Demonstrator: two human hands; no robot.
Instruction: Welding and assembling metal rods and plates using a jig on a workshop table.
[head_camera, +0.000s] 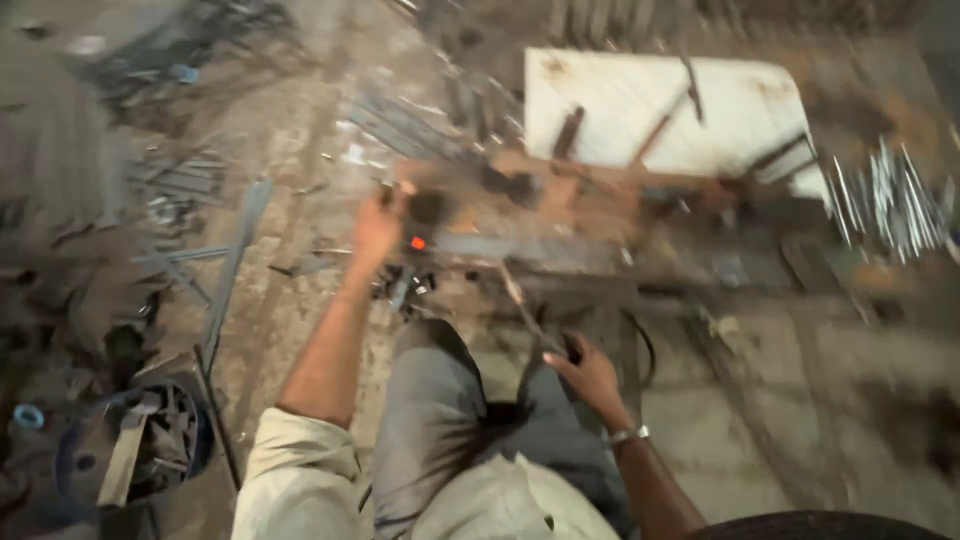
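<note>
The view is blurred by motion. My left hand (378, 222) reaches forward to the left end of a rusty metal frame (600, 185) lying on the ground. Its fingers curl by a dark piece (430, 207), but the blur hides any grip. A small red glowing spot (417, 242) shows just right of that hand. My right hand (588, 375), with a metal band at the wrist, is closed on a dark handle (570, 347). From the handle a thin rod (520, 300) points up-left toward the glow. My grey trouser knee (430, 400) lies between the arms.
A white rust-stained sheet (650, 110) lies behind the frame. Bright metal rods (890, 200) are piled at the right. Long flat bars (232, 265) and scrap strips litter the dirt floor at the left. A dark round bucket of scrap (150, 440) stands at the lower left.
</note>
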